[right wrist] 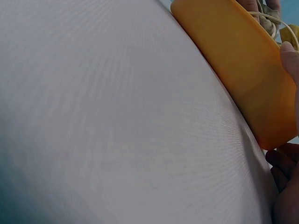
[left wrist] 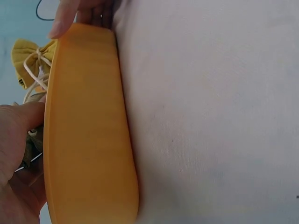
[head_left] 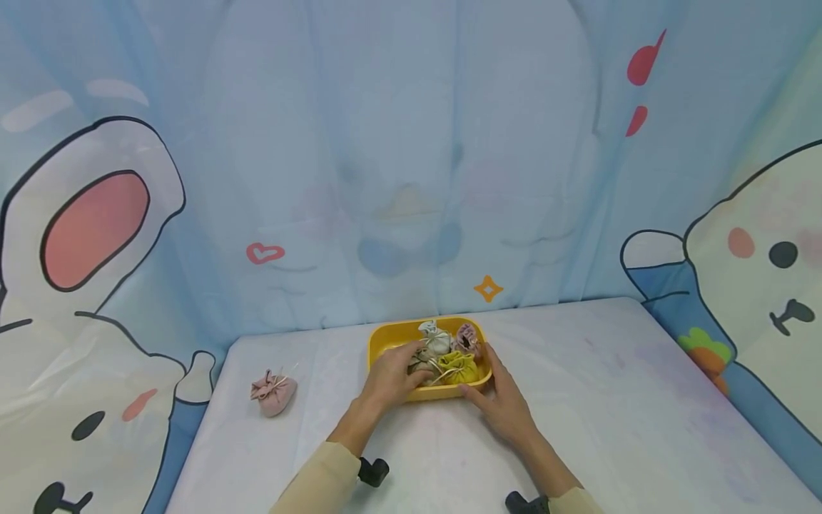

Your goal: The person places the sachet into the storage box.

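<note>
A yellow plastic tray (head_left: 392,331) stands on the white-covered table with several small drawstring pouches inside. My left hand (head_left: 388,375) reaches over its front left rim and grips an olive-beige pouch (head_left: 422,362) between thumb and fingers, partly hiding it. Beside that pouch lies a mustard-yellow pouch (head_left: 459,368) with a pale cord. Behind them sit a pale mint pouch (head_left: 437,338) and a mauve pouch (head_left: 467,338). With the thumb at the front rim and fingers along the right side, my right hand (head_left: 505,408) holds the tray's front right corner.
A pink drawstring pouch (head_left: 275,394) lies on the table (head_left: 642,414) to the left of the tray. Behind the table hangs a light blue cartoon curtain (head_left: 411,143), close to the tray's back edge.
</note>
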Available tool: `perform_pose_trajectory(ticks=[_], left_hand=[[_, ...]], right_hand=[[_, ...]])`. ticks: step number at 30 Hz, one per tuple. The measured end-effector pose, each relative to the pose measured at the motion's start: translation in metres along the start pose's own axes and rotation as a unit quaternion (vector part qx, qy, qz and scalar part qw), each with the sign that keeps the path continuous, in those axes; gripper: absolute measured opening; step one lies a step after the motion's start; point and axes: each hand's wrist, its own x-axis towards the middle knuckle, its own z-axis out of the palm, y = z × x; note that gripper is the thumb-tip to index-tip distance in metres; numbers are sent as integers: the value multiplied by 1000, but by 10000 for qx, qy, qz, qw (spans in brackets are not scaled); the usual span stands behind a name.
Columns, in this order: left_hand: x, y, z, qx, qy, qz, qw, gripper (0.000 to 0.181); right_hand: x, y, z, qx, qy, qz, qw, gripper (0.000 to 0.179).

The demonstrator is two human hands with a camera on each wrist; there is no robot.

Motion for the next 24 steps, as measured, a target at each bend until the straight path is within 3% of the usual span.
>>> perform_pose_trajectory(ticks=[7, 14, 24], left_hand=[[-1, 2, 6, 41, -176, -130, 9998, 53], [-3, 3, 2, -242, -431, -325, 9982, 54], [-6, 2, -2, -360, -423, -373, 9978, 58]], right_hand=[[0, 1, 0, -39, 36, -81, 10000, 104], [-1, -2, 0, -46, 72, -67, 9999, 103], [0, -3, -1, -3, 25, -70, 10000, 105]])
